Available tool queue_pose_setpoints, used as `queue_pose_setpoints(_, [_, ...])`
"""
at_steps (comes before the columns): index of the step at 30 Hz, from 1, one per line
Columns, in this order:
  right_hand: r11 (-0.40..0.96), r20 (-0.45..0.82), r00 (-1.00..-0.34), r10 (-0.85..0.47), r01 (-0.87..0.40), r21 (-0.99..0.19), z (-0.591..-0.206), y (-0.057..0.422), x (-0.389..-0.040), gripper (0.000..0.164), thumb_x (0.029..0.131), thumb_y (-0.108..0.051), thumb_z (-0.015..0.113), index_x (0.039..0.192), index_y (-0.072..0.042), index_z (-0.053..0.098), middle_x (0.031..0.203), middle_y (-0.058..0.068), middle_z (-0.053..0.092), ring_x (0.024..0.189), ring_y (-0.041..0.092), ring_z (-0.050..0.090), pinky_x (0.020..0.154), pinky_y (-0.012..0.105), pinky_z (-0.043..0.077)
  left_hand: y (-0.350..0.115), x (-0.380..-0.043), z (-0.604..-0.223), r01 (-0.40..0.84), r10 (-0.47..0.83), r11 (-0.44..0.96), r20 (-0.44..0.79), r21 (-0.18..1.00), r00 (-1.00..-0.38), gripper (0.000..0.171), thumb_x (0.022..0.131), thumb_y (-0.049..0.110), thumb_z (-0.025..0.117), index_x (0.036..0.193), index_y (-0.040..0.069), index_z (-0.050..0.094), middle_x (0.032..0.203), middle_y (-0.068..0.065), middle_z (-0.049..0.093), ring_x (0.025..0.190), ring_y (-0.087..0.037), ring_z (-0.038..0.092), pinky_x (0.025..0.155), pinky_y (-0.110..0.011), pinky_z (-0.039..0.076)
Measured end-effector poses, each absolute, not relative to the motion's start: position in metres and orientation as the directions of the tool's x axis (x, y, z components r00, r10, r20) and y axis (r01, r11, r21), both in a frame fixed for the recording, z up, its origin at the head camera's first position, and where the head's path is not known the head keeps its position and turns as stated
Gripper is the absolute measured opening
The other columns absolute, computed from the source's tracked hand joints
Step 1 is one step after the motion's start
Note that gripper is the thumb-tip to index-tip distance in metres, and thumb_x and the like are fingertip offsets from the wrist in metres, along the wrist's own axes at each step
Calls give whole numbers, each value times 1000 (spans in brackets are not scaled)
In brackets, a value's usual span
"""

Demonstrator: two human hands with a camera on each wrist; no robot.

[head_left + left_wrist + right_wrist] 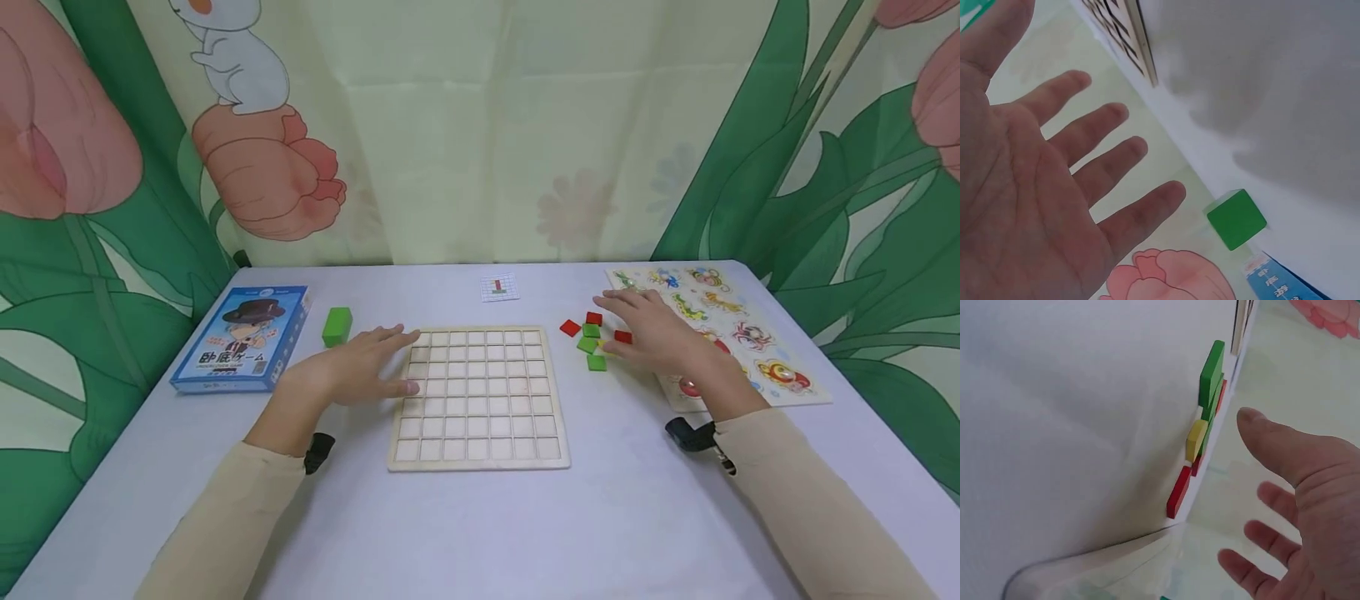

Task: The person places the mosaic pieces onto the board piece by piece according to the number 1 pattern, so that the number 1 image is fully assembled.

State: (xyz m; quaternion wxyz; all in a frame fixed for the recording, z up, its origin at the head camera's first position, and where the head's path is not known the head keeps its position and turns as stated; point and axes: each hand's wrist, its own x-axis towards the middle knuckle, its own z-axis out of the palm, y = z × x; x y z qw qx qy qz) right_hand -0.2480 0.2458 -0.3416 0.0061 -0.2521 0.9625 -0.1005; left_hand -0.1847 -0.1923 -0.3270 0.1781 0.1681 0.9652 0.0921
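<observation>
A pale wooden grid board lies on the white table in the head view. My left hand is spread over its left edge, with thumb and fingertips overlapping the outer squares. In the left wrist view the palm and fingers of that hand are extended, holding nothing. My right hand hovers at the small tiles right of the board, fingers loosely extended. Red tiles and green tiles lie there. The right wrist view also shows a yellow tile among them, apart from the right hand.
Left of the board are a green block and a blue game box. A small card with a grid pattern lies behind the board. Beneath my right hand's forearm is a picture sheet of cartoon animals. A printed curtain hangs behind.
</observation>
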Motion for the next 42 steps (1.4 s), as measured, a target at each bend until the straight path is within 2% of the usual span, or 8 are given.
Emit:
queue_pose_setpoints(3, [834,8,-863,-505,-490,-255,-343,250,-250,67,94,-21,77,153,-9,47,155,20,45,142,46,35,112,65,35,-191,-186,-331,276,350,928,-336,251,-874,88,95,58,66,165,24,24,171,-13,19,155,-42,19,117,-66,27])
queue_pose_setpoints(7, [806,-21,-844,-536,-504,-309,-343,252,-252,50,93,-11,75,141,-6,60,144,18,57,135,43,47,109,62,41,-190,-186,-332,253,335,933,-356,257,-873,92,90,57,72,164,26,27,171,-12,21,155,-41,20,118,-65,27])
queue_pose_setpoints(13, [790,-43,-830,-556,-511,-338,-345,254,-256,38,92,-6,76,129,-5,69,131,14,66,127,39,57,104,57,47,-192,-186,-331,258,344,930,-376,261,-860,106,80,59,82,164,24,28,170,-13,22,156,-39,21,120,-61,26])
queue_pose_setpoints(23, [750,-26,-804,-594,-541,-380,-357,262,-262,33,91,-7,78,124,-8,73,124,10,70,113,30,62,96,51,51,-194,-185,-336,256,391,901,-401,349,-829,107,73,45,93,161,21,35,166,-14,31,154,-38,26,121,-57,27])
queue_pose_setpoints(35, [738,-9,-806,-592,-537,-409,-362,262,-264,31,92,-8,77,122,-8,73,112,4,71,95,22,60,84,41,51,-193,-186,-341,287,392,911,-405,296,-826,111,71,43,95,161,20,34,171,-12,19,156,-39,19,119,-60,29])
queue_pose_setpoints(42, [751,-61,-837,-543,-452,-481,-357,262,-261,35,94,-14,76,128,-10,70,104,1,67,92,21,56,81,36,49,-192,-186,-341,266,368,922,-419,282,-830,112,71,45,94,162,23,32,172,-8,17,156,-41,19,117,-64,29])
